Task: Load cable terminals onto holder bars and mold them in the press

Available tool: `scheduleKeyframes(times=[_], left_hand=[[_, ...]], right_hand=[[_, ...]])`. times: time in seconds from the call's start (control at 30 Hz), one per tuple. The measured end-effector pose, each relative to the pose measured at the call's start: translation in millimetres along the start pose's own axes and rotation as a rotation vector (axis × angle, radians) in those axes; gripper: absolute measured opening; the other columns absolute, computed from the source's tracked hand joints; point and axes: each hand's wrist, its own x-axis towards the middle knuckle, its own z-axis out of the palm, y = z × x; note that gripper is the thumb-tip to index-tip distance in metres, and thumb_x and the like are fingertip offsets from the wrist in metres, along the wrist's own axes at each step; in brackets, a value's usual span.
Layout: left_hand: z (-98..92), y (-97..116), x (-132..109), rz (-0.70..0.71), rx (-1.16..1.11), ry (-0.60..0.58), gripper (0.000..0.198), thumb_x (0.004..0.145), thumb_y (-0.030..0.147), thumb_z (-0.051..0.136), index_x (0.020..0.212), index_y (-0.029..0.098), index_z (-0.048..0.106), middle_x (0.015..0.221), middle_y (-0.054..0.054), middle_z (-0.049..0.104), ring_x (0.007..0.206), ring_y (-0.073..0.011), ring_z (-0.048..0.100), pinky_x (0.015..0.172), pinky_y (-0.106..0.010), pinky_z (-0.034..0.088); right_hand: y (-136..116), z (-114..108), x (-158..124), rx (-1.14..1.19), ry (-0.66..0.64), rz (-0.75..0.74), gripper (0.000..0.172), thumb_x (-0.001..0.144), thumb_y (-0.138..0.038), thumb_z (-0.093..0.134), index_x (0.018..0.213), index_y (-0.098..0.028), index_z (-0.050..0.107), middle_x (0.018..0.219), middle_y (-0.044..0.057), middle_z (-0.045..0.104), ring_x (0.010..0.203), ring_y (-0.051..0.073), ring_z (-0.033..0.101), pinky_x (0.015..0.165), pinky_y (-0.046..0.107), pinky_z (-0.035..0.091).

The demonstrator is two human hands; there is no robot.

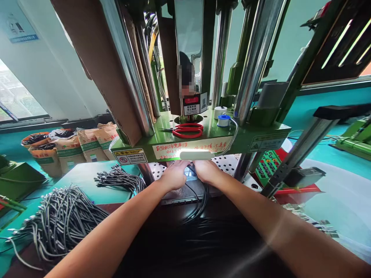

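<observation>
My left hand point(174, 175) and my right hand point(206, 171) rest side by side on a small metal mould block point(190, 173) under the green press platform point(203, 144). Both hands press down on it with fingers curled over its top. Thin black cables point(198, 202) run from the block toward me, passing under my right wrist. What lies beneath the fingers is hidden.
Bundles of grey cables point(62, 220) lie at the left, a smaller bunch point(120, 179) behind them. Red scissors point(188, 130) and a blue tape roll point(223, 120) sit on the platform. Chrome columns point(255, 58) rise above. Paper sacks point(69, 148) stand far left; a keypad panel point(268, 164) is at right.
</observation>
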Motion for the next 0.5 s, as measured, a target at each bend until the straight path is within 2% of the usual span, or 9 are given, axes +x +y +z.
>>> scheduleKeyframes(times=[0.2, 0.37, 0.5], left_hand=[[-0.5, -3.8, 1.9, 0.016, 0.001, 0.006, 0.064, 0.072, 0.012, 0.045, 0.136, 0.018, 0.043, 0.138, -0.006, 0.048, 0.127, -0.0205, 0.04, 0.11, -0.033, 0.028], [3.2, -0.3, 1.3, -0.028, 0.024, 0.013, 0.055, 0.083, 0.015, 0.036, 0.138, 0.017, 0.041, 0.143, -0.006, 0.043, 0.131, -0.0192, 0.036, 0.112, -0.034, 0.023], [12.0, 11.3, 0.7, -0.135, 0.048, 0.057, 0.051, 0.087, 0.019, 0.03, 0.137, 0.01, 0.041, 0.143, -0.011, 0.042, 0.134, -0.0233, 0.032, 0.114, -0.041, 0.017]], right_hand=[[-4.6, 9.4, 4.4, -0.013, -0.001, 0.025, 0.027, 0.088, -0.026, 0.056, 0.108, -0.01, 0.063, 0.107, 0.013, 0.066, 0.098, 0.021, 0.061, 0.09, 0.038, 0.044], [18.7, 6.2, -10.6, -0.01, 0.095, 0.13, 0.033, 0.093, -0.023, 0.039, 0.109, -0.01, 0.065, 0.108, 0.017, 0.066, 0.101, 0.024, 0.061, 0.088, 0.033, 0.043], [28.6, 6.8, -23.7, -0.019, 0.13, 0.179, 0.036, 0.092, -0.023, 0.036, 0.114, -0.01, 0.062, 0.107, 0.016, 0.066, 0.101, 0.027, 0.061, 0.085, 0.033, 0.044]])
